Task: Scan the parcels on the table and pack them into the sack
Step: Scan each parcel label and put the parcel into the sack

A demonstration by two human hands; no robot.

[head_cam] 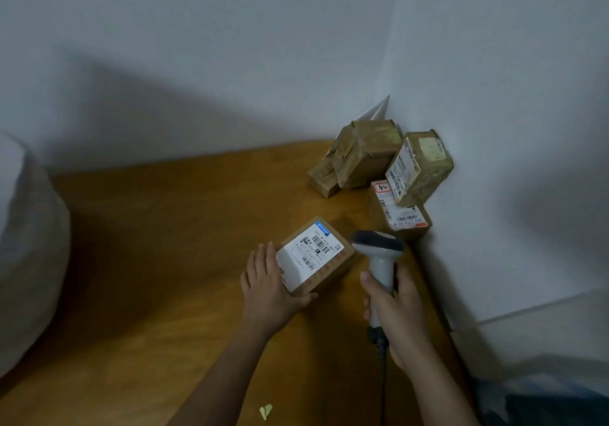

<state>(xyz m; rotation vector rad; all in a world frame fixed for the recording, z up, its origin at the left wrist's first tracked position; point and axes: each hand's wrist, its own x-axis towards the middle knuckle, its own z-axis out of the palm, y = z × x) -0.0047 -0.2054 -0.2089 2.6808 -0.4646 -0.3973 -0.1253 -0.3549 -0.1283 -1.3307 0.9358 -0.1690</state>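
Head view: labelled parcel [314,256] between hands, long axis slanting away-right; left hand [268,289] flat-fingered against its near-left side, right hand [397,307] wrapped round barcode scanner [379,254] just right of label

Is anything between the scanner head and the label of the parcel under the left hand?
Nothing visible. The scanner in the right hand sits just right of the parcel; the left hand holds its left side, off the label.
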